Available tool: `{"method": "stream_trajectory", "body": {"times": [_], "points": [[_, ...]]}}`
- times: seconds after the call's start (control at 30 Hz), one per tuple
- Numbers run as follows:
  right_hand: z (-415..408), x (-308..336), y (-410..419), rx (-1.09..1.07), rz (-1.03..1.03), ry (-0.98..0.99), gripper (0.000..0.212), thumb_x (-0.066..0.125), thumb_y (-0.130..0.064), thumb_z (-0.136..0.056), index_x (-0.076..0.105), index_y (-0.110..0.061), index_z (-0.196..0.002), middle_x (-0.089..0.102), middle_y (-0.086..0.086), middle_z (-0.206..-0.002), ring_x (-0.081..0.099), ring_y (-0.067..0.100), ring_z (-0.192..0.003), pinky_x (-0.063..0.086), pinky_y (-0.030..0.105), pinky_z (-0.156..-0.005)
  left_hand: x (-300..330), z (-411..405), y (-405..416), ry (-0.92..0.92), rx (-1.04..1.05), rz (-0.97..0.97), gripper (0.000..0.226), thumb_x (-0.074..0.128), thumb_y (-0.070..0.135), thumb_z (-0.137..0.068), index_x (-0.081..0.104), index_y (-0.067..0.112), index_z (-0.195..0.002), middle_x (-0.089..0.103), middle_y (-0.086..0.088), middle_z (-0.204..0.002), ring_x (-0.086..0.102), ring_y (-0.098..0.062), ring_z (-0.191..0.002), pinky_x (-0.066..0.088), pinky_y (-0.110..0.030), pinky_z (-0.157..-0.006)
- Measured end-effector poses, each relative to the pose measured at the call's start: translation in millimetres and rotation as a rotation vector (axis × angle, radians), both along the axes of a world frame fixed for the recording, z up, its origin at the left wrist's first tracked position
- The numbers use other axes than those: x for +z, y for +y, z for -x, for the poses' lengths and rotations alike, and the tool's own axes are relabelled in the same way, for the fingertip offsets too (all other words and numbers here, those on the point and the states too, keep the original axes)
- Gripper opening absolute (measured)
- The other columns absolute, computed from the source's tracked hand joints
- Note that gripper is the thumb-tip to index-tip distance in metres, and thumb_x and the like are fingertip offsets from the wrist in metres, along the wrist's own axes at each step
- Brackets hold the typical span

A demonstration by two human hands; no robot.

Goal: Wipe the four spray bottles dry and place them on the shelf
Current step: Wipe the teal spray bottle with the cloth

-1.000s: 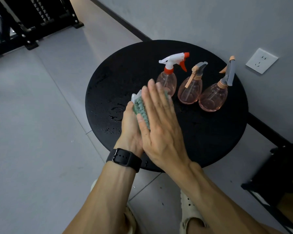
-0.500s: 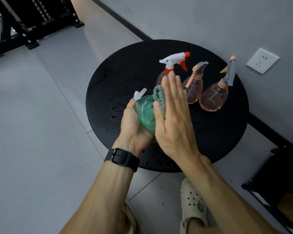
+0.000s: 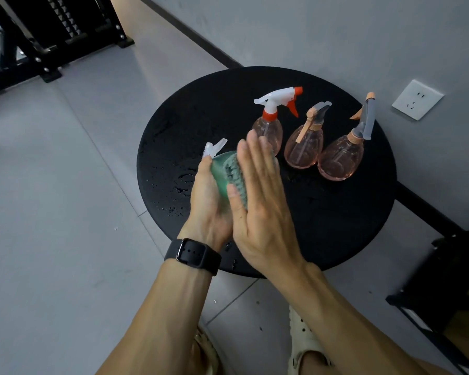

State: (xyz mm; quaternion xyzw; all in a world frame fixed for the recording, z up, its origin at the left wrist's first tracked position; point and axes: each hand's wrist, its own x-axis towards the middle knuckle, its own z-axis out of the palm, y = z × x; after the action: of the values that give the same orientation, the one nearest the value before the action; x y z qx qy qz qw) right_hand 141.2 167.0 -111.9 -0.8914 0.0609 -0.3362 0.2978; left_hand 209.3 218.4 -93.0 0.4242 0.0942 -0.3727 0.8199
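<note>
My left hand grips a green spray bottle with a pale trigger head, held above the round black table. My right hand lies flat with straight fingers, pressing a grey-green cloth against the bottle's side. Three pink bottles stand at the table's back: one with a white and red head, one with an orange lever, and one with a grey head.
Water drops lie on the table's left part. A black shelf frame stands at the right, another black rack at the top left. A wall socket is behind the table. My feet in pale clogs are below.
My right hand has slid the cloth along the green bottle, first up toward the head and now back down its side. The left hand keeps its grip.
</note>
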Motion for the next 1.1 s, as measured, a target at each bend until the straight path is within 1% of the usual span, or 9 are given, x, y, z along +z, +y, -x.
{"method": "stream_trajectory", "body": {"times": [0.13, 0.27, 0.43, 0.5, 0.6, 0.67, 0.93, 1.0, 1.1], "points": [[-1.6, 3.1, -8.7, -0.045, -0.246, 0.010, 0.053, 0.028, -0.025, -0.103, 0.014, -0.006, -0.150, 0.008, 0.000, -0.158, 0.006, 0.015, -0.149, 0.013, 0.034, -0.122, -1.5, -3.1, 1.1, 0.095, 0.028, -0.044, 0.066, 0.032, 0.050, -0.105, 0.055, -0.004, -0.135, 0.068, -0.025, -0.120, 0.068, -0.032, -0.112, 0.058, -0.040, -0.092], [1.9, 14.2, -20.3, -0.065, -0.627, 0.122, 0.047, 0.029, -0.030, -0.105, 0.015, -0.027, -0.150, 0.017, -0.010, -0.159, 0.019, 0.004, -0.145, 0.020, 0.009, -0.112, 4.2, -1.9, 4.3, 0.076, 0.056, -0.090, 0.055, 0.039, 0.047, -0.104, 0.053, -0.001, -0.126, 0.068, -0.029, -0.117, 0.070, -0.036, -0.106, 0.060, -0.046, -0.085], [4.1, 19.7, -27.7, -0.130, -0.840, 0.203, 0.049, 0.030, -0.037, -0.105, 0.028, -0.024, -0.152, 0.037, -0.007, -0.153, 0.033, 0.002, -0.138, 0.027, 0.025, -0.115, 3.3, -5.5, 10.0, 0.037, 0.100, -0.248, 0.049, 0.060, 0.044, -0.095, 0.052, 0.014, -0.133, 0.067, -0.015, -0.119, 0.069, -0.033, -0.104, 0.059, -0.048, -0.080], [3.1, 21.0, -34.0, -0.166, -0.859, 0.182, 0.048, 0.030, -0.038, -0.105, 0.031, -0.024, -0.150, 0.042, -0.008, -0.150, 0.037, -0.001, -0.134, 0.029, 0.017, -0.110, -1.7, -5.2, 11.4, -0.080, 0.080, -0.355, 0.055, 0.064, 0.043, -0.093, 0.046, 0.020, -0.140, 0.066, -0.008, -0.116, 0.069, -0.026, -0.099, 0.059, -0.047, -0.081], [1.6, 20.8, -41.8, -0.184, -0.804, 0.136, 0.048, 0.030, -0.035, -0.105, 0.029, -0.021, -0.151, 0.040, -0.007, -0.150, 0.034, -0.014, -0.122, 0.026, -0.006, -0.093, -5.9, -2.2, 13.8, -0.353, -0.019, -0.566, 0.057, 0.062, 0.048, -0.093, 0.037, 0.038, -0.143, 0.061, 0.005, -0.123, 0.063, -0.017, -0.108, 0.053, -0.047, -0.094], [0.7, 18.8, -45.0, -0.164, -0.737, 0.130, 0.050, 0.031, -0.033, -0.105, 0.026, -0.019, -0.152, 0.039, -0.004, -0.151, 0.032, -0.017, -0.119, 0.024, -0.008, -0.090, -7.4, 1.1, 14.1, -0.488, -0.120, -0.668, 0.062, 0.061, 0.056, -0.088, 0.034, 0.048, -0.143, 0.060, 0.010, -0.128, 0.063, -0.014, -0.109, 0.050, -0.044, -0.096], [-0.1, 9.8, -62.0, -0.040, -0.167, 0.141, 0.051, 0.034, -0.020, -0.104, 0.021, -0.009, -0.151, 0.013, -0.002, -0.159, 0.004, 0.005, -0.146, 0.008, 0.014, -0.117, 0.2, 17.1, 5.7, -0.751, -0.453, -0.724, 0.052, 0.060, 0.045, -0.095, 0.036, 0.047, -0.141, 0.058, 0.026, -0.110, 0.058, 0.019, -0.085, 0.041, -0.001, -0.065], [-0.6, 3.9, -64.9, -0.038, -0.076, 0.159, 0.052, 0.035, -0.019, -0.103, 0.022, -0.006, -0.151, 0.014, 0.004, -0.160, 0.003, 0.007, -0.147, 0.010, 0.027, -0.121, 0.8, 20.0, 4.8, -0.795, -0.508, -0.742, 0.054, 0.057, 0.046, -0.096, 0.032, 0.050, -0.143, 0.053, 0.021, -0.123, 0.058, 0.006, -0.102, 0.040, -0.007, -0.078], [-2.1, -0.3, -66.7, -0.047, -0.041, 0.182, 0.052, 0.036, -0.020, -0.102, 0.024, -0.004, -0.151, 0.018, 0.008, -0.160, 0.004, 0.010, -0.148, 0.013, 0.036, -0.122, -2.9, 21.2, 4.0, -0.844, -0.558, -0.772, 0.055, 0.054, 0.048, -0.096, 0.027, 0.052, -0.144, 0.053, 0.007, -0.137, 0.057, -0.013, -0.116, 0.045, -0.035, -0.099]]}}
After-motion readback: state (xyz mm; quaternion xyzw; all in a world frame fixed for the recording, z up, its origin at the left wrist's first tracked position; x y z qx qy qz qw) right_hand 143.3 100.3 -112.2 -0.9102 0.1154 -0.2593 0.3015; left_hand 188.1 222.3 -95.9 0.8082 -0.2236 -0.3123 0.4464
